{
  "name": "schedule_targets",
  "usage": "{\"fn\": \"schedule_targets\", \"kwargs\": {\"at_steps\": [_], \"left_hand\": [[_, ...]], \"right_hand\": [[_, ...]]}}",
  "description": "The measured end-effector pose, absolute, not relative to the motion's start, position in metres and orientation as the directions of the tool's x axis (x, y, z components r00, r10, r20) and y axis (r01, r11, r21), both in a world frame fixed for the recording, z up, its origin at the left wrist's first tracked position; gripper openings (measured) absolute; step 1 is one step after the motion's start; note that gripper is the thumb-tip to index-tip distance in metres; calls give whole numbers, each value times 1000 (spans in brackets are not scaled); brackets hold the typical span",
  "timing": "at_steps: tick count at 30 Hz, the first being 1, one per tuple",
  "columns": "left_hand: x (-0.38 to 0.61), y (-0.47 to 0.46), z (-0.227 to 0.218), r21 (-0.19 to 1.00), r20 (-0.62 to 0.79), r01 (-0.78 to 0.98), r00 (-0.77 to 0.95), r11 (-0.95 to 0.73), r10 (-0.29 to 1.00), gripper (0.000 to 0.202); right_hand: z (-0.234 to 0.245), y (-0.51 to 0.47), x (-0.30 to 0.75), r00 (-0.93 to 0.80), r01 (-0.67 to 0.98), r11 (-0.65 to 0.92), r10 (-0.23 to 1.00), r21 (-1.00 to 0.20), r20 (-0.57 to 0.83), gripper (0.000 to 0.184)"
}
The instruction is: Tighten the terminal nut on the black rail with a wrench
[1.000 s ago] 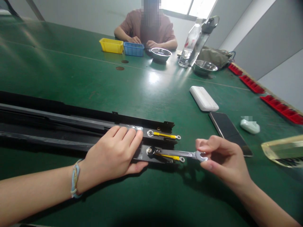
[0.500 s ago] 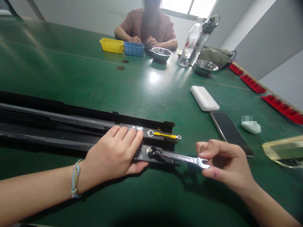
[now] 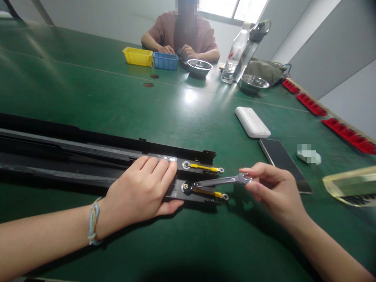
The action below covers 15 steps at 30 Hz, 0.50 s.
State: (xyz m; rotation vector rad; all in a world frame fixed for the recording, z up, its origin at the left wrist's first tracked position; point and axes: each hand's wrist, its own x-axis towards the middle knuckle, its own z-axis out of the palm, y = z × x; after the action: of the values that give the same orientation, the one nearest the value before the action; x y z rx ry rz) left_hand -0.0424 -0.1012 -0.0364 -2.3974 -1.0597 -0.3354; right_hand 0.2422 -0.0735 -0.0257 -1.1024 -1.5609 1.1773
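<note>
My left hand point(image 3: 143, 188) is wrapped over the near one of two long black metal rails point(image 3: 96, 178), close to its right end, the thumb along the near edge. Between the thumb and fingers of my right hand point(image 3: 273, 192) is the open end of a silver combination wrench point(image 3: 219, 180). Its ring end sits around a nut point(image 3: 185, 187) on the near rail. Partly under the wrench lies a yellow wire with ring terminals point(image 3: 217, 194). A second yellow wire point(image 3: 204, 167) is fastened by its ring to the far rail and points right.
Right of the rails lie a white power bank point(image 3: 252, 122), a phone point(image 3: 284, 164) and a yellow tape roll point(image 3: 349, 186). Farther back are a yellow bin point(image 3: 137, 56), a blue bin point(image 3: 165, 61), metal bowls, bottles and a seated person. Red trays point(image 3: 346, 135) line the right edge.
My right hand has swung the wrench's free end away from me, around the nut, uncovering the near yellow wire. My left hand stays on the rail.
</note>
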Motion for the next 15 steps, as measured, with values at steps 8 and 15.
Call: {"fn": "schedule_targets", "kwargs": {"at_steps": [8,15], "left_hand": [[-44,-102,-35,-342,406,744,668,-574,624,60],[-44,-101,-34,-337,409,742,670,-579,620,60]], "right_hand": [[-22,-78,238,-295,128,287,925,-949,239,19],[-18,-84,235,-408,41,294,877,-955,253,19]]}}
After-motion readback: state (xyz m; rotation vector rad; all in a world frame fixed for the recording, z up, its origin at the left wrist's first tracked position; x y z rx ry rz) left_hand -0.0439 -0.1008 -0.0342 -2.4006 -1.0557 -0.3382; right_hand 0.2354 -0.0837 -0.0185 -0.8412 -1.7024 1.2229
